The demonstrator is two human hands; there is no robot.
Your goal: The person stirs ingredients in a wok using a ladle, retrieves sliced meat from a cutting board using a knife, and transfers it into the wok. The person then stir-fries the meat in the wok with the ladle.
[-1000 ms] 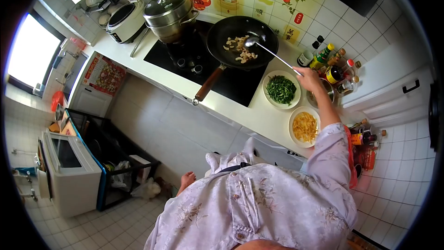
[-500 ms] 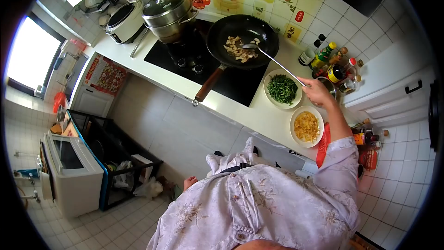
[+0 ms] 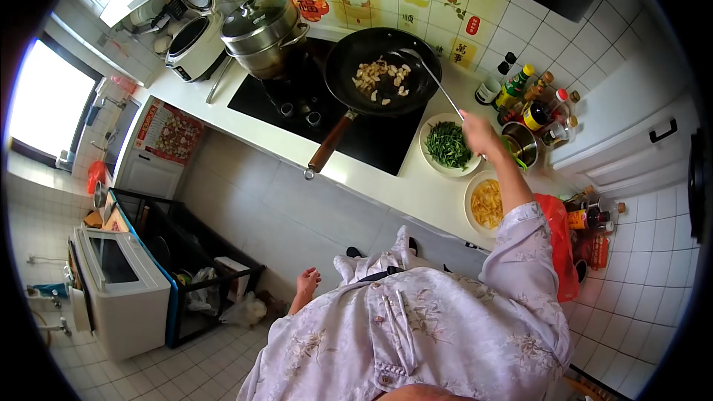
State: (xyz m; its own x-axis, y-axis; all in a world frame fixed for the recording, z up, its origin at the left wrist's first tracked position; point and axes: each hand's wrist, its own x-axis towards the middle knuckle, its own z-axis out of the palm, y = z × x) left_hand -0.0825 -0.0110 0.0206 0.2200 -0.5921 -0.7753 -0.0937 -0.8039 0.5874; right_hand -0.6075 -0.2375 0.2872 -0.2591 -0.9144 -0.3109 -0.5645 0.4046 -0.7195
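My right hand (image 3: 481,136) is closed round the handle of a long metal ladle (image 3: 444,91), whose head rests against the far right inner wall of the black wok (image 3: 349,67). Pale pieces of meat (image 3: 375,78) lie spread across the middle of the wok. Under and beside my right hand are a plate of chopped greens (image 3: 448,144) and a plate of yellow shreds (image 3: 487,203). My left hand (image 3: 308,280) hangs low beside my body, away from the counter, its fingers loosely apart and holding nothing.
A lidded steamer pot (image 3: 264,33) stands left of the wok on the black cooktop (image 3: 386,145). Several sauce bottles (image 3: 512,87) and a metal bowl (image 3: 522,142) stand at the right. The wok's wooden handle (image 3: 330,145) points over the counter's front edge.
The ladle's head has moved from the meat to the wok's far right wall, and the meat is more spread out. My left hand shows more beside my body. The view has shifted slightly.
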